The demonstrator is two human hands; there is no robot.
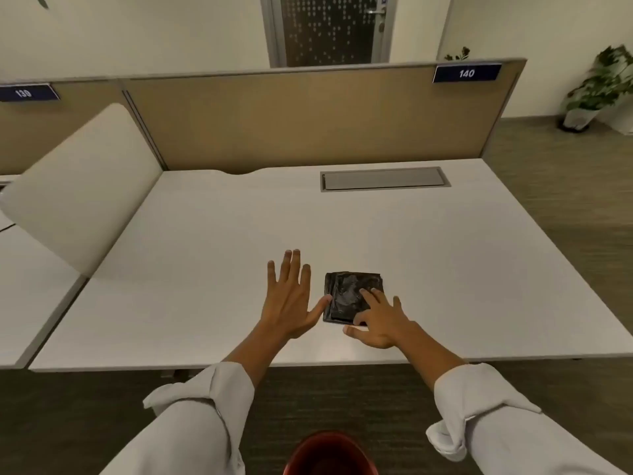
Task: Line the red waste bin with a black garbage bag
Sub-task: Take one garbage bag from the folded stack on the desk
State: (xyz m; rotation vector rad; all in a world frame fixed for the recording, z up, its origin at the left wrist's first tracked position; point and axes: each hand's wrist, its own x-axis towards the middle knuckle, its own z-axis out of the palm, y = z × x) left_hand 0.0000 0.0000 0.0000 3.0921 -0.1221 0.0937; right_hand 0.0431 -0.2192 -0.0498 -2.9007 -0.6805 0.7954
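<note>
- Sign (25, 93), far left on the partition top: dark plate, white figures that look like "139", blurred.
- Divider (82, 186): cream, rounded panel standing at the bench's left edge.
- Bench (445, 269): white top, backed by a tan partition (291, 121).
- Left hand (291, 299): flat over the bench, fingers (289, 265) spread wide and holding nothing; thumb tip touches the left edge of the bag.
- Bag (349, 293): black, glossy, folded into a flat square, lying on the bench near its front edge, between the two hands.
- Bin (330, 455): red, on the floor below the bench's front edge, between the forearms; only its upper part shows at the bottom of the view. No bag in it.
- Right hand (380, 320): fingers open, not closed round anything; fingertips press on the bag's near right corner, thumb on the bench just in front of it.
- Hatch (385, 178): grey, rectangular, closed, set in the bench top at the rear.
- Sleeves: white, cuffs rolled back on both forearms.
- Sign (466, 73), right end of the partition: dark plate, white "140".
- Plant (599, 87): green, potted, on the floor at far right.
</note>
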